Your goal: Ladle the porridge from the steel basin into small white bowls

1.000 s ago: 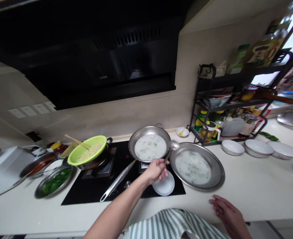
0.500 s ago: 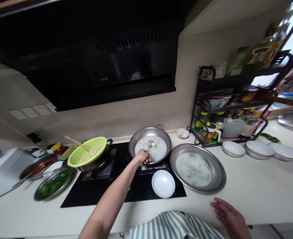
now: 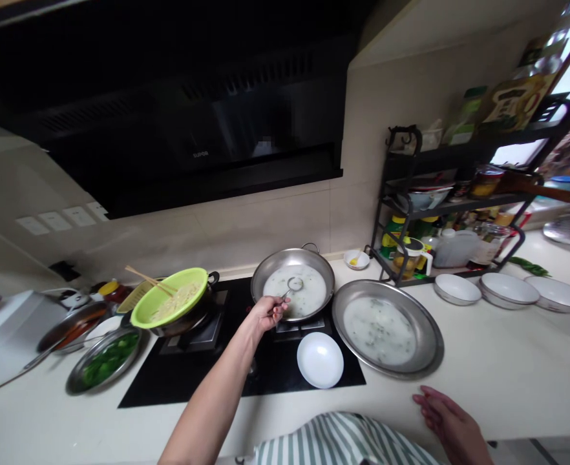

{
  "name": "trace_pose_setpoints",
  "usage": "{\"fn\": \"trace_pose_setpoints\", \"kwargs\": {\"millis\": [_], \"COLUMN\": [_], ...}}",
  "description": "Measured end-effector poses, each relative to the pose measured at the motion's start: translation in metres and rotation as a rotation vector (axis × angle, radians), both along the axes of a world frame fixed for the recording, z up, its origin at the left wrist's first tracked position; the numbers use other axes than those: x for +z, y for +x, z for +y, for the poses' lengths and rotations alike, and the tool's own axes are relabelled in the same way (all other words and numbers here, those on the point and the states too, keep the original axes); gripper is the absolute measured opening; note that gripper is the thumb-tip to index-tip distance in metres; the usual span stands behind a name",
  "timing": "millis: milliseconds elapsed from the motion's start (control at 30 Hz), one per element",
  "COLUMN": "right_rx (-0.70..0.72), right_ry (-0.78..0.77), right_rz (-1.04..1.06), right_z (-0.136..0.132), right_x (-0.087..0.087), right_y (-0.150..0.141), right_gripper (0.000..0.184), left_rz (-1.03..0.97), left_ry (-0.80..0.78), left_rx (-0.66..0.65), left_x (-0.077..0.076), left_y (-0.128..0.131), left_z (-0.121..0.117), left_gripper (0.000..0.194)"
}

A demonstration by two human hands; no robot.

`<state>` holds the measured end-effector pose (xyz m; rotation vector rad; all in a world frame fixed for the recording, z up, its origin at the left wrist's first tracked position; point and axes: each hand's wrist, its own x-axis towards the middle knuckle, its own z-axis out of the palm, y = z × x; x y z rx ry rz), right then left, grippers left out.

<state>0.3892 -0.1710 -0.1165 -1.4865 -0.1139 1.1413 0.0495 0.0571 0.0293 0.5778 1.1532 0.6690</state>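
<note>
My left hand is closed round the handle of a metal spoon. The spoon's round bowl is at the surface of a milky white soup with green flecks, inside a metal pan on the stove. Just in front of that pan sits a white bowl on the black hob. A second, wider metal pan of similar soup stands on the right. Near the counter's front edge my right hand hovers with loosely bent fingers apart, holding nothing and not touching that wider pan.
On the left, a green colander of noodles with chopsticks rests on a dark pot, beside a metal dish of green leaves. Several white bowls line the right counter, before a black rack. The range hood hangs overhead.
My left hand has shifted slightly left and up with the spoon, whose handle now lies flatter. My right hand has hardly moved.
</note>
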Motion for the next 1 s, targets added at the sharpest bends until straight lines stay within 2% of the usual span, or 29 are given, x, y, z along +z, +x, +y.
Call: {"fn": "trace_pose_setpoints", "kwargs": {"millis": [167, 333, 567, 800, 900, 1000], "right_rx": [0.026, 0.02, 0.018, 0.022, 0.035, 0.02], "right_ry": [0.007, 0.003, -0.017, 0.003, 0.018, 0.01], "right_rz": [-0.031, -0.043, -0.035, -0.011, -0.021, -0.04], "right_z": [0.003, 0.003, 0.003, 0.0, -0.002, -0.003], "right_x": [0.0, 0.004, 0.006, -0.003, -0.002, 0.001], "right_y": [-0.001, -0.003, -0.004, 0.0, 0.001, -0.001], "right_gripper": [0.037, 0.037, 0.034, 0.037, 0.036, 0.038], "left_rz": [-0.14, -0.147, -0.147, -0.156, -0.148, -0.111], "left_ry": [-0.09, -0.091, -0.011, 0.005, -0.001, -0.018], "left_rx": [0.048, 0.043, -0.065, -0.202, -0.295, -0.383], "left_x": [0.007, 0.012, 0.029, 0.052, 0.051, 0.039], "left_y": [-0.004, -0.003, 0.007, 0.035, 0.05, 0.066], "left_z": [-0.011, -0.02, -0.032, -0.051, -0.058, -0.063], "left_gripper": [0.019, 0.021, 0.019, 0.022, 0.022, 0.021]}}
